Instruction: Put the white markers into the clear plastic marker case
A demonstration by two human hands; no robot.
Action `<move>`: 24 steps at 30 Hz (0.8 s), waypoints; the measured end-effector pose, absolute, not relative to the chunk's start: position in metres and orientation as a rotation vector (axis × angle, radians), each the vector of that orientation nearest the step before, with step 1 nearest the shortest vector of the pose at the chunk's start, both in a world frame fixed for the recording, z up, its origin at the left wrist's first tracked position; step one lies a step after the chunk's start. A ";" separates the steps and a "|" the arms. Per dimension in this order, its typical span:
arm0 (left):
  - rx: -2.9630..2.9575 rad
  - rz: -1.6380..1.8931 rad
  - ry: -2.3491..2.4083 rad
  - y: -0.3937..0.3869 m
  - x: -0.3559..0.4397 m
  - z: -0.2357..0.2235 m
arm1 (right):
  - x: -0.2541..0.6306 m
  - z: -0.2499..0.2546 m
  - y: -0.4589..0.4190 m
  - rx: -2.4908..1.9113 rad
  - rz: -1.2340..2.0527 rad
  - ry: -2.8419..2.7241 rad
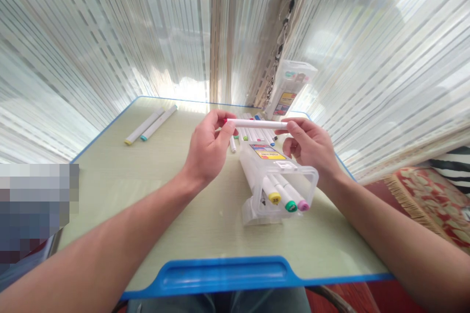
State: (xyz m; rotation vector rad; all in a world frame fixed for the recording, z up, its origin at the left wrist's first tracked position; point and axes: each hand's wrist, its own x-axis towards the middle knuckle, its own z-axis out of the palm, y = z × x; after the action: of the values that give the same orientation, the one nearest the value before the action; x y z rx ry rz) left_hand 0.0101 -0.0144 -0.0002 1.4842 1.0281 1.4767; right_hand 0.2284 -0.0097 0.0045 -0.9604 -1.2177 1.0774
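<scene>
Both hands hold one white marker (257, 123) level above the table. My left hand (207, 149) pinches its left end, where a red cap shows. My right hand (310, 146) grips its right end with thumb and fingers. Below them lies a clear plastic marker case (273, 181) on its side, with yellow, green and pink marker ends sticking out of its near opening. Several loose markers (253, 134) lie on the table just behind the case.
Two white markers (150, 125) lie at the table's far left. The case's clear lid (290, 85) leans upright at the far edge against striped curtains. The pale green table (154, 205) has a blue rim and tray at the near edge. A patterned rug (429, 200) lies at right.
</scene>
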 end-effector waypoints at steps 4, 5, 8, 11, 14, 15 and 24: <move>1.481 1.461 1.026 -0.014 0.011 0.000 | 0.228 0.005 -0.010 -0.972 1.080 -1.218; 1.480 1.461 1.026 -0.014 0.011 0.000 | 0.228 0.005 -0.011 -0.976 1.079 -1.216; 1.484 1.465 1.034 -0.013 0.011 0.000 | 0.228 0.005 -0.011 -0.977 1.077 -1.217; 1.493 1.459 1.040 -0.014 0.012 0.001 | 0.229 0.005 -0.011 -0.977 1.072 -1.231; 1.503 1.440 1.050 -0.014 0.012 0.001 | 0.229 0.005 -0.010 -0.980 1.067 -1.239; 1.508 1.432 1.058 -0.015 0.012 0.001 | 0.228 0.005 -0.010 -0.982 1.070 -1.240; 1.528 1.386 1.105 -0.016 0.011 0.003 | 0.228 0.005 -0.010 -0.989 1.071 -1.247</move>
State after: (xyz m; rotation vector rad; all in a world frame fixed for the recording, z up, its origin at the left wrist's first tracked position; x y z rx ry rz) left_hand 0.0113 -0.0158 0.0032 1.5276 1.1053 1.3856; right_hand 0.2283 -0.0103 0.0049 -0.9893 -1.2472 1.0709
